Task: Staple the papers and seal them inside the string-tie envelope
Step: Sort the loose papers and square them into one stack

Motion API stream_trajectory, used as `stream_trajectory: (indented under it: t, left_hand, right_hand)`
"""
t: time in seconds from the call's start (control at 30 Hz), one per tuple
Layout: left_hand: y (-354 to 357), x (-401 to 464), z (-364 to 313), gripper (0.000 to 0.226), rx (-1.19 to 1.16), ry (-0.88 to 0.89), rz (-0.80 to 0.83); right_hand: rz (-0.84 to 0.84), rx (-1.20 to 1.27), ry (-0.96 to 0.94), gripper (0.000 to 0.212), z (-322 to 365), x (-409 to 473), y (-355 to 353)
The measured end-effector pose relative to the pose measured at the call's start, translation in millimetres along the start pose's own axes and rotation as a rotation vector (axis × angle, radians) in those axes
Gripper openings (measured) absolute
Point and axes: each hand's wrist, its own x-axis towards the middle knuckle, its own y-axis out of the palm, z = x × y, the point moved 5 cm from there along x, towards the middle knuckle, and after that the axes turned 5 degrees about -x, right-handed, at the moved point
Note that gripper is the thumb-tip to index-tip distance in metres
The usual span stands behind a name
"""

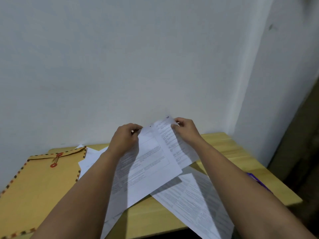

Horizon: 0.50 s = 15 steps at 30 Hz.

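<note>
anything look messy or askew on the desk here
Yes. The papers held up by the left hand and right hand are fanned, edges not squared. Another sheet lies crooked on the table, overhanging its front edge.

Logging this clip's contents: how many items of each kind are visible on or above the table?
String-tie envelope: 1
Printed sheets held up by left hand and right hand: at least 2
Printed sheets on the table: at least 2
Purple item, partly hidden: 1
Total: at least 6

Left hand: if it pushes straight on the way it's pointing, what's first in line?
Likely the white wall. The left hand, gripping the held papers, points away over the table's far edge; nothing else shows between, though depth is unclear.
</note>
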Motion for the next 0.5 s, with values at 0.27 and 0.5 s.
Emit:
stream_trajectory:
  t: [0.27, 0.5]
  left_hand:
    - [28.9, -23.4, -35.3, 0.023, -0.030, 0.034, 0.029]
    - [41.5, -32.3, -40.9, 0.024, 0.009, 0.029, 0.054]
  right_hand:
    - [0.025, 0.167, 0.079, 0.031, -9.8, -54.8, 0.6]
    - [0.068, 0.362, 0.151, 0.025, -18.9, -81.8, 8.7]
